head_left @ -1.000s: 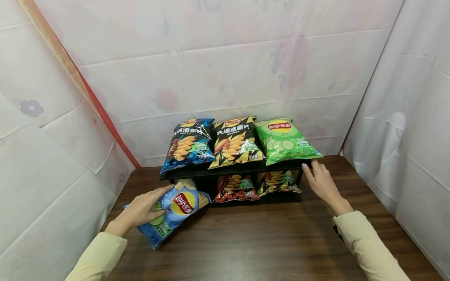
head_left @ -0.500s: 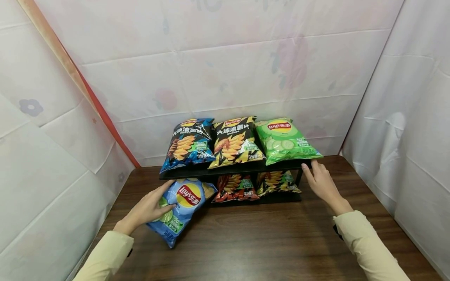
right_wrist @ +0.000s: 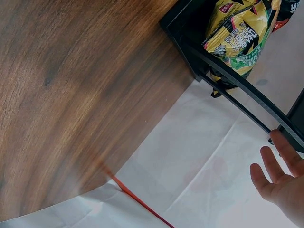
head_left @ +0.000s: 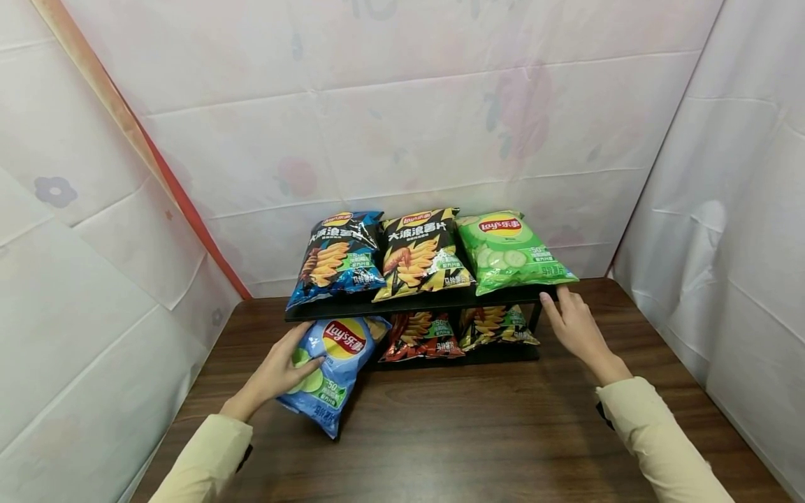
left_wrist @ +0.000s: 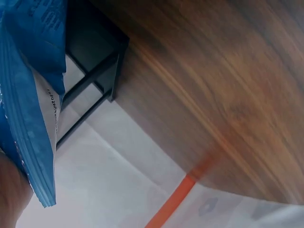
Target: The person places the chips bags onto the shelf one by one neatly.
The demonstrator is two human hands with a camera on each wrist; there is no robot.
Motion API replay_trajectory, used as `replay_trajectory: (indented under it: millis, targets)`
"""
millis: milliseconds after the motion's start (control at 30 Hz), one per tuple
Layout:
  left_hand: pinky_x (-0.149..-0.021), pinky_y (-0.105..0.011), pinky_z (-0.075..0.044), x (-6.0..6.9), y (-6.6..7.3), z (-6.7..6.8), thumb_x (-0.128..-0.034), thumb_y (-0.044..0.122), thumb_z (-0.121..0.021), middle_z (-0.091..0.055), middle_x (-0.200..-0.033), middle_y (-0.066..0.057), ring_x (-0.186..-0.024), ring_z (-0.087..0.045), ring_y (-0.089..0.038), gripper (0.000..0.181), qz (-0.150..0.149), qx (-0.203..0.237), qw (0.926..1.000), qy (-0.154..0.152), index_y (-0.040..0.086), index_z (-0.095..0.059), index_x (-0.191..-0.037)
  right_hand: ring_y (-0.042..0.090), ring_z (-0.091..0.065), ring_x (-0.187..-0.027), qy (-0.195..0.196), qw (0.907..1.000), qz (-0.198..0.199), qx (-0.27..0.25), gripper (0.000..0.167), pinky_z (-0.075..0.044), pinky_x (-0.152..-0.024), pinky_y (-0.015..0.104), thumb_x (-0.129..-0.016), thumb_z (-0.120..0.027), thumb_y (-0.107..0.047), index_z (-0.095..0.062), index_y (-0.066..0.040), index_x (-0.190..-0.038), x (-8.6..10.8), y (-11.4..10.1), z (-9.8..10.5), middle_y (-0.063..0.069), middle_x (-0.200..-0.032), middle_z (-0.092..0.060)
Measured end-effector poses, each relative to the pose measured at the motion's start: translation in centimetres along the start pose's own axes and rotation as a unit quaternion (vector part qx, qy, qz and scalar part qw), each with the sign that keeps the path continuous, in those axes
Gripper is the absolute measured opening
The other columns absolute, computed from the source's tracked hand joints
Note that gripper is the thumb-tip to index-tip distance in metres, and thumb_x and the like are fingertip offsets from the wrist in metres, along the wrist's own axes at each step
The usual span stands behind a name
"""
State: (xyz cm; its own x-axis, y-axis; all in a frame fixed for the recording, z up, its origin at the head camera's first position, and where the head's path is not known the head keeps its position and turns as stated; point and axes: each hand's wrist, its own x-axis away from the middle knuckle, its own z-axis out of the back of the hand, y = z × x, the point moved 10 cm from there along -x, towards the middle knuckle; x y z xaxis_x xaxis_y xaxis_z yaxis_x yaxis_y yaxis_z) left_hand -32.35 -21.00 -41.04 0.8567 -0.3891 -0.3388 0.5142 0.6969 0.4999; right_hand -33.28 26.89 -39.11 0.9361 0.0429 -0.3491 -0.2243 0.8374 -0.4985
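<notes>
My left hand (head_left: pixel 279 370) grips a light blue bag of potato chips (head_left: pixel 339 342) by its left side, thumb across the front. The bag leans tilted, its top under the upper tier of a black two-tier rack (head_left: pixel 402 307) at the left end. In the left wrist view, the blue chip bag (left_wrist: pixel 33 95) covers most of the hand. My right hand (head_left: pixel 575 325) touches the right front corner of the upper tier. The right wrist view shows that hand (right_wrist: pixel 285 175) with fingers fairly straight against the rack; its thumb is hidden there.
On the upper tier lie a dark blue chip bag (head_left: pixel 336 255), a yellow-black one (head_left: pixel 421 255) and a green one (head_left: pixel 512 255). Below are a red bag (head_left: pixel 424 337) and another yellow-black bag (head_left: pixel 497 327). A brown wooden table (head_left: pixel 465 433) meets white cloth walls (head_left: pixel 402 126).
My left hand has moved right with the light blue chip bag, which has turned more upright and come nearer the lower tier's left end. The right hand stays on the rack.
</notes>
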Motion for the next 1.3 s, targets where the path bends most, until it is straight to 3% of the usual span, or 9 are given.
replay_trajectory:
  millis: [167,300,733,933,1067,1300]
  targets:
    - [-0.087,-0.055,-0.045,-0.2,0.6,-0.1,-0.0806,0.016,-0.069,-0.049,-0.125,-0.024,-0.108,-0.052,-0.036,0.062,-0.016,0.006,0.9991,0.038,0.0,-0.041,-0.134,0.031,-0.043,-0.07,-0.001,1.0,-0.001,0.0,0.043,-0.032,-0.061,0.039,-0.099,-0.028,-0.039,-0.04,0.002,-0.101,0.0,0.1,0.0,0.017,-0.077,-0.042]
    - [-0.086,-0.053,-0.046,-0.5,0.6,-0.4,-0.082,0.016,-0.068,-0.05,-0.125,-0.021,-0.107,-0.053,-0.032,0.059,-0.012,0.018,0.9984,0.052,0.003,-0.043,-0.134,0.032,-0.044,-0.072,0.002,1.0,0.0,-0.002,0.043,-0.033,-0.061,0.04,-0.099,-0.028,-0.039,-0.04,0.002,-0.103,0.0,0.1,0.0,0.018,-0.078,-0.043]
    - [-0.084,-0.049,-0.047,-1.3,-0.8,-1.2,-0.0853,0.024,-0.064,-0.051,-0.124,-0.02,-0.101,-0.054,-0.029,0.06,0.057,0.057,0.9933,0.083,0.003,-0.04,-0.136,0.034,-0.046,-0.075,-0.003,1.0,-0.007,-0.006,0.045,-0.034,-0.062,0.041,-0.099,-0.028,-0.04,-0.04,0.003,-0.106,0.0,0.2,-0.1,0.021,-0.084,-0.045]
    - [-0.098,-0.052,-0.039,-1.8,-1.5,-1.5,-0.0842,0.018,-0.065,-0.046,-0.132,-0.021,-0.117,-0.048,-0.033,0.062,0.089,0.081,0.9858,0.117,0.0,-0.038,-0.136,0.035,-0.046,-0.076,-0.007,0.9999,-0.012,-0.007,0.048,-0.035,-0.062,0.042,-0.099,-0.027,-0.041,-0.04,0.004,-0.108,0.0,0.2,-0.2,0.024,-0.087,-0.046]
    - [-0.1,-0.053,-0.037,-2.1,-1.4,-1.9,-0.0842,0.017,-0.065,-0.044,-0.134,-0.022,-0.121,-0.044,-0.035,0.061,0.102,0.085,0.9827,0.129,-0.001,-0.038,-0.136,0.04,-0.048,-0.083,-0.005,0.9999,-0.013,-0.011,0.051,-0.037,-0.063,0.045,-0.099,-0.028,-0.041,-0.04,0.006,-0.113,0.1,0.2,-0.1,0.027,-0.093,-0.047]
    - [-0.098,-0.054,-0.038,-2.7,-1.1,-2.2,-0.0844,0.017,-0.064,-0.043,-0.134,-0.021,-0.123,-0.042,-0.036,0.057,0.107,0.088,0.9786,0.152,0.005,-0.042,-0.135,0.038,-0.048,-0.079,0.002,1.0,-0.005,-0.008,0.047,-0.035,-0.062,0.043,-0.099,-0.028,-0.04,-0.04,0.004,-0.109,0.1,0.2,0.0,0.024,-0.088,-0.047]
